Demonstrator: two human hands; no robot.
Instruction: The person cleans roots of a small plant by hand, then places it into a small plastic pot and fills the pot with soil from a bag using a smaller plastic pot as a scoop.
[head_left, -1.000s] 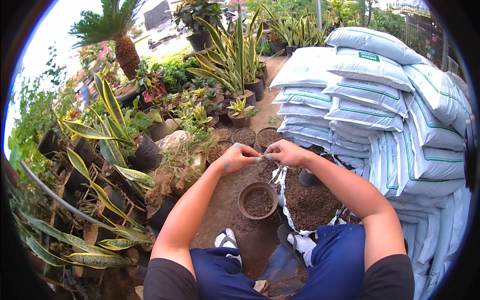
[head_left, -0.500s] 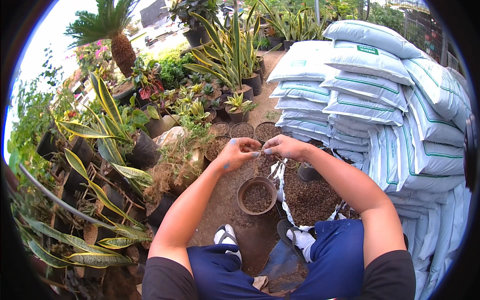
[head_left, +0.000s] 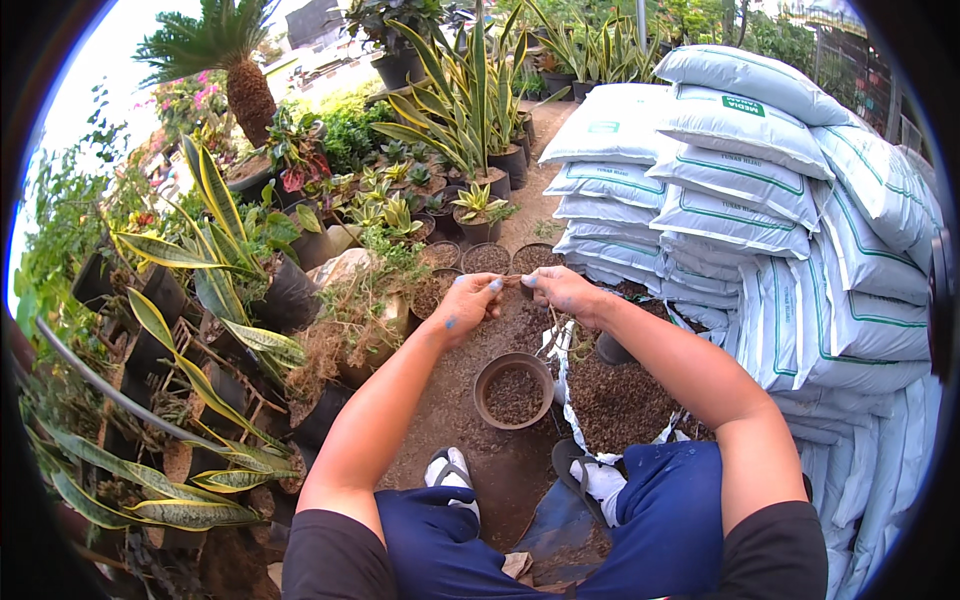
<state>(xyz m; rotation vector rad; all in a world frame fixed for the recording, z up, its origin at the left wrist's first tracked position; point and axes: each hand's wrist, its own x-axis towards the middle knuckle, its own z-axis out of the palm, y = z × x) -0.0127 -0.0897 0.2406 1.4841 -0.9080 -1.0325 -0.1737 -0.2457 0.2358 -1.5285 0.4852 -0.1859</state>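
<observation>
Head view: at the far left, snake plants (head_left: 215,255) in dark pots are being crowded together, with a heap of dry roots (head_left: 350,325) lying just to their right. Past the heap, the left hand (head_left: 466,304) is being held up over bare soil, its fingers closed in a pinch on one end of a thin stem (head_left: 512,281). The other end of the stem is being pinched by the closed fingers of the right hand (head_left: 560,292), so the stem is being kept in the air between the two hands, above the ground and beyond a pot (head_left: 514,389). That round brown pot, partly filled with dark soil mix, is standing on the ground below the hands, between the person's feet and apart from both hands. Just right of the pot, an opened sack (head_left: 620,400) of the same mix is lying on the ground. At the far right, white sacks (head_left: 780,200) are being kept stacked in a high pile.
</observation>
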